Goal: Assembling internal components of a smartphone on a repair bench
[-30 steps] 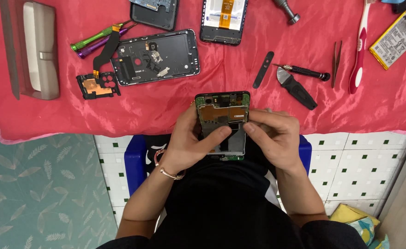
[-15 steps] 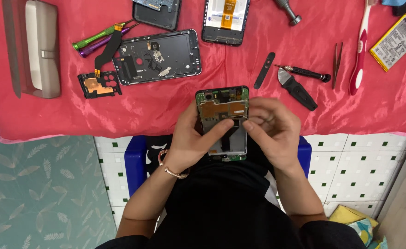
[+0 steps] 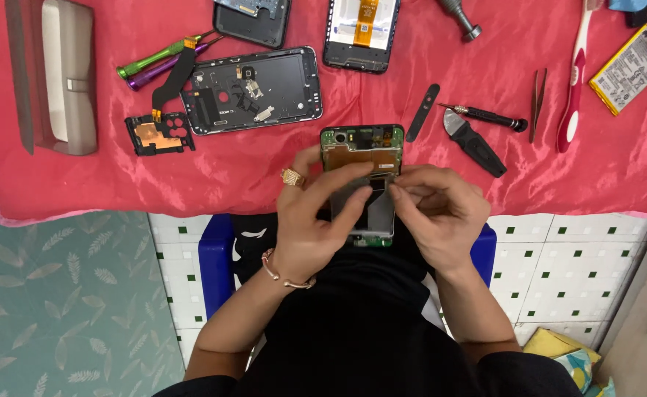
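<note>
An opened phone (image 3: pixel 361 184), back cover off and green circuit board showing at its far end, sits between both hands at the near edge of the surface (image 3: pixel 191 176), which is draped in red cloth. The left hand (image 3: pixel 316 220), wearing a gold ring and a bracelet, wraps the phone's left side, its fingers (image 3: pixel 342 184) lying across the middle of the phone. The right hand (image 3: pixel 437 213) holds the right side, with thumb and forefinger pressed together at the phone's centre; what they pinch is too small to tell. Farther away on the red cloth lie a black phone frame (image 3: pixel 253 90), a small camera bracket with a copper plate (image 3: pixel 158 136), green and purple screwdrivers (image 3: pixel 158 62), a black screwdriver (image 3: pixel 485 115), tweezers (image 3: pixel 538 103), a toothbrush (image 3: pixel 575 81) and a flat battery (image 3: pixel 628 70). A brown case (image 3: pixel 66 73) lies far left.
</note>
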